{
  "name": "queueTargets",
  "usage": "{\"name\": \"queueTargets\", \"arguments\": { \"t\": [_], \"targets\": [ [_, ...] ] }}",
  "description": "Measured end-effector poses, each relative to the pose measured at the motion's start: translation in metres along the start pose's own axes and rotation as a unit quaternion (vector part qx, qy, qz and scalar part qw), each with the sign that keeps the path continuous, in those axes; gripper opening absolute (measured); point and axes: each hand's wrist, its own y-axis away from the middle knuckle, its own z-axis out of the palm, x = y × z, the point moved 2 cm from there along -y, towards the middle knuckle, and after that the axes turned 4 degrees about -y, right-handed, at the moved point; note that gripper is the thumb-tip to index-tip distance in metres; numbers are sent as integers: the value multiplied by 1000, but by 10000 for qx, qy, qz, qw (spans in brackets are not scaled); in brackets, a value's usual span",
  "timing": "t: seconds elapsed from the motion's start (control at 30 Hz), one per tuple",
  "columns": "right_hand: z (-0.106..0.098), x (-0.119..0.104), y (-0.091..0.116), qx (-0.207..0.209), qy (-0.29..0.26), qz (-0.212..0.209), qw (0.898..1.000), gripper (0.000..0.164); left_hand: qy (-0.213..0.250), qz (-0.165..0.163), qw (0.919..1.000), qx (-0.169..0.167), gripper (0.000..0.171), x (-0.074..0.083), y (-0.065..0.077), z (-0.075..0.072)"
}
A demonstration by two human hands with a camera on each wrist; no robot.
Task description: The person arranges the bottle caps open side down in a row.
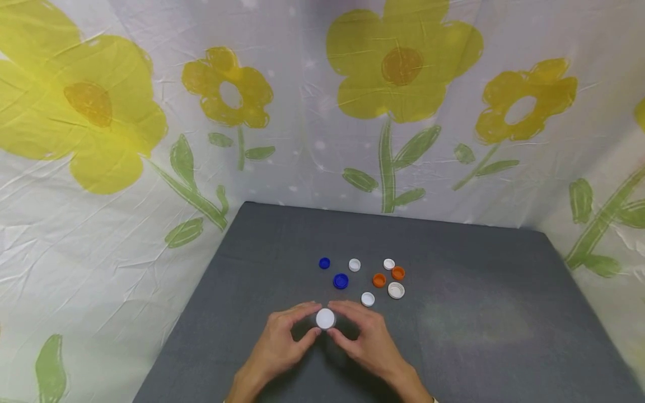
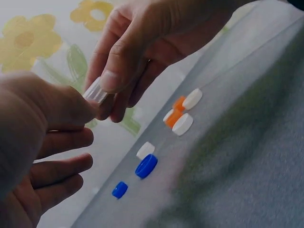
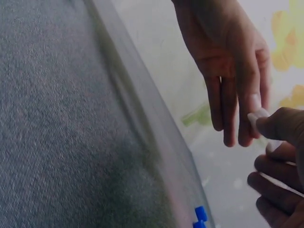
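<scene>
Over the dark-grey tabletop (image 1: 478, 336), the left hand (image 1: 277, 342) and right hand (image 1: 369, 341) pinch a white-topped clear plastic cylinder (image 1: 325, 318); between it and the tabletop's far edge lie two round blue caps (image 1: 340, 281), two orange caps (image 1: 379, 280), four white caps (image 1: 396, 290).

The left hand (image 1: 284, 338) and the right hand (image 1: 367, 338) are presenting bare, tapering fingers (image 3: 229, 128) with rounded ends. In the left wrist view, the right thumb (image 2: 121, 57) is displaying a rounded nail (image 2: 110, 78); in the right wrist view, the left thumb (image 3: 248, 71) is displaying a similar one. Beside the right forearm (image 1: 405, 383), a narrow, pale yellowish sleeve edge (image 1: 435, 400) is showing at the head view's lower border.
</scene>
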Motion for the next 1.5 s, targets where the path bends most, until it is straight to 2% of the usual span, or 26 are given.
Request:
{"name": "queueTargets", "arguments": {
  "t": [0.2,0.53,0.7,0.97,1.4,1.5],
  "targets": [
    [7,-2,-1,-273,33,240,9993,42,-426,269,9987,-37,35,-5,2,-3],
    [21,-6,0,-1108,683,445,9905,33,-1147,448,9891,-811,28,-9,9,-6],
    [27,-8,0,-1547,939,591,9817,34,-1313,346,9844,-1120,25,-11,12,-6],
    [38,-8,2,-2186,1246,708,9652,34,-1617,-130,9718,-1713,27,-15,16,0],
    [47,-5,7,-2639,1512,696,9501,34,-2310,-170,9581,-1685,18,-9,21,8],
    [48,-5,8,-2676,1544,665,9487,33,-2462,-89,9537,-1722,18,-8,21,10]
  ]
}}
